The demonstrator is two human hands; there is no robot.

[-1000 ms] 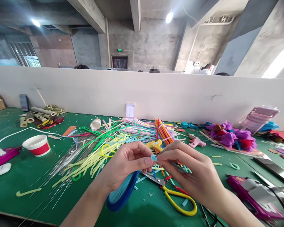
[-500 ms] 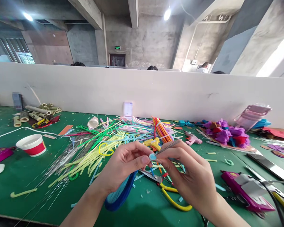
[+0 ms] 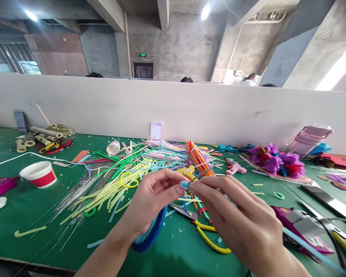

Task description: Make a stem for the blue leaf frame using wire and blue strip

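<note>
"In hand?"
"Left hand [image 3: 151, 198]: one light-blue roll [image 3: 184, 184], pinched above the worktop [image 3: 187, 252]. Right hand [image 3: 245, 215]: fingertips closed on its end, thin rod [image 3: 203, 173] alongside. Blue loop [image 3: 156, 233]: below left hand."
"Progress?"
"Roll appears partly wound; what remains, I cannot tell."

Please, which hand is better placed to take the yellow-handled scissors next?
Probably right: the scissors have their handles nearer the right hand than the left hand, though both are busy with a blue piece.
</note>
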